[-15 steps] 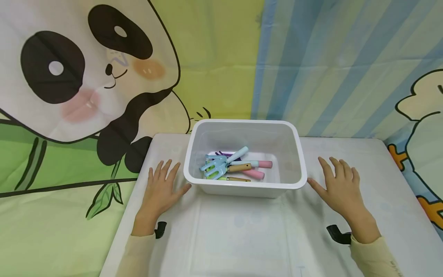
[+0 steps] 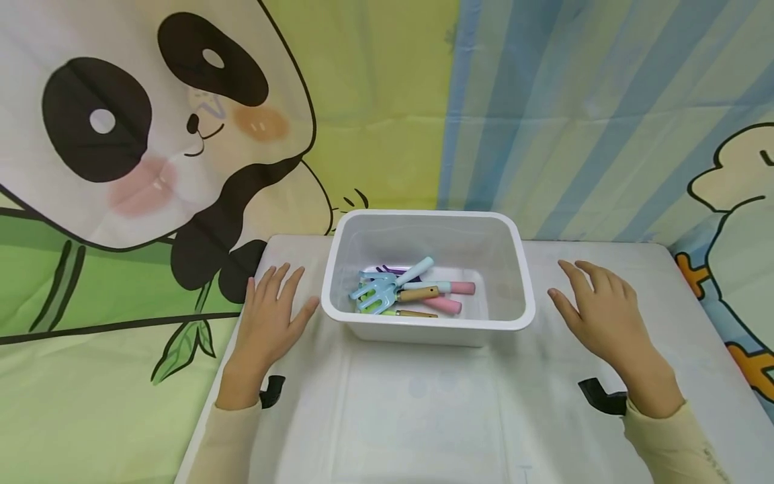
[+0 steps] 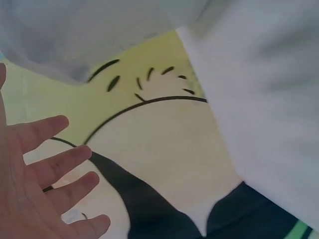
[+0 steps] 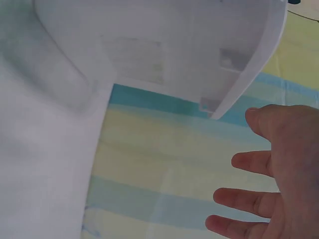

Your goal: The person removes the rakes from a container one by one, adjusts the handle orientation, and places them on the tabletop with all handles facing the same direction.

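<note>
A white plastic tub (image 2: pixel 417 331) stands on the table, seen from above in the head view. Inside it lies a heap of small garden tools: a light blue hand fork (image 2: pixel 379 293) with a wooden handle, a pink handle (image 2: pixel 444 306), a purple tool (image 2: pixel 399 271) and a light blue handle (image 2: pixel 416 270). Left of the tub, my left hand (image 2: pixel 269 323) has its fingers spread and holds nothing. On the other side my right hand (image 2: pixel 607 319) is apart from the tub, fingers extended and nothing in them. Both wrist views show the fingers (image 3: pixel 75 194) loosely spread beside the tub wall (image 4: pixel 164 55).
The white table (image 2: pixel 417 417) meets a printed cloth backdrop (image 2: pixel 387 101) right behind the tub. A large panda (image 2: pixel 242 121) is printed on its left part. Black wrist straps (image 2: pixel 603 396) show near both cuffs.
Both hands have drawn outward, away from the tub's sides: the left one to the left, the right one to the right. The tub and tools have stayed in place.
</note>
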The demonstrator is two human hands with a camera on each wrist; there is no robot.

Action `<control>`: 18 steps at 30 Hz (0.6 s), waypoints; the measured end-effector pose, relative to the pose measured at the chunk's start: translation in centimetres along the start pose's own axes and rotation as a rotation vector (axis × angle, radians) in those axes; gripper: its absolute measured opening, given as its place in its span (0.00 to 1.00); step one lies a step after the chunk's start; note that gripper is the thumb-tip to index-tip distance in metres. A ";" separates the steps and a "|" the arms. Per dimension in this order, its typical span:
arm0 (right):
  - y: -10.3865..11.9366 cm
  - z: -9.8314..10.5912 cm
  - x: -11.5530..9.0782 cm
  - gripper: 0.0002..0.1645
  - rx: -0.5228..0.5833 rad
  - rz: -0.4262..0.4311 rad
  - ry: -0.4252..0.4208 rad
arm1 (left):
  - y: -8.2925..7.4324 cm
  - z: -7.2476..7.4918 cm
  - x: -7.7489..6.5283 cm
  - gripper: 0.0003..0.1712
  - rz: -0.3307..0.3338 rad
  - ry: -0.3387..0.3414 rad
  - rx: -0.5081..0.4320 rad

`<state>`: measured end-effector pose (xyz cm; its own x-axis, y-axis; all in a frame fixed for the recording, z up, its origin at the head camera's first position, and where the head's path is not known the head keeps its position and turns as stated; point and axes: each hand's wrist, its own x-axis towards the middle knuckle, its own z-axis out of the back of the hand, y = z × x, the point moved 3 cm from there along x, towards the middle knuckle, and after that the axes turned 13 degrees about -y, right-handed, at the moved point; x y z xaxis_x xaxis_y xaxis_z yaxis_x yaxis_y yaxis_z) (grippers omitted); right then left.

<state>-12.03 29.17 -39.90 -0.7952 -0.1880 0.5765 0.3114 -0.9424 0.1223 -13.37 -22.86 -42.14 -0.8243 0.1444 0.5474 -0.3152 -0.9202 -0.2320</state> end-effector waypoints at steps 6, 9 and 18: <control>1.1 1.0 1.8 0.35 0.017 0.026 0.048 | -2.1 0.9 1.8 0.39 -0.085 -0.047 -0.033; 1.8 1.4 2.9 0.33 0.034 0.033 0.071 | -3.1 1.1 2.5 0.41 -0.113 -0.047 -0.039; 4.6 2.4 6.8 0.26 0.081 0.135 0.067 | -6.3 0.2 4.3 0.44 -0.172 0.031 -0.063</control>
<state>-14.71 24.24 -33.49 -0.7754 -0.3318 0.5373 0.4566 -0.8824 0.1139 -14.80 -16.51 -38.13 -0.7695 0.3091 0.5589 -0.4807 -0.8565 -0.1881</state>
